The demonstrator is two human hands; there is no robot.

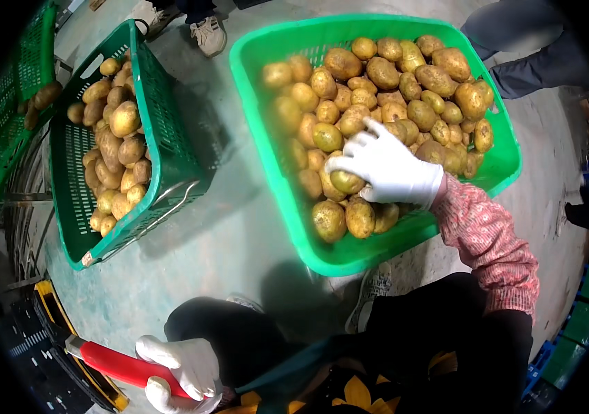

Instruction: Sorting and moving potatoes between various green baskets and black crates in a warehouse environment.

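A bright green plastic crate [268,171] full of potatoes stands on the floor in front of me. My right hand [385,165], in a white glove, reaches into it from the right. Its thumb and index finger close around a yellowish potato [347,182] near the crate's near-left part, and the other fingertips rest over the heap of potatoes [382,72]. My left hand [191,367], also gloved in white, is low at the front left. It grips a red-handled tool [123,365] whose metal end points left; the rest of that end is hard to make out.
A darker green crate [175,119] with potatoes stands to the left, its wire handle [170,207] facing me. Beyond it is another green crate [9,114]. Black and yellow crates [40,352] lie lower left. Other people's shoes [209,36] and a trouser leg [537,72] show at the top.
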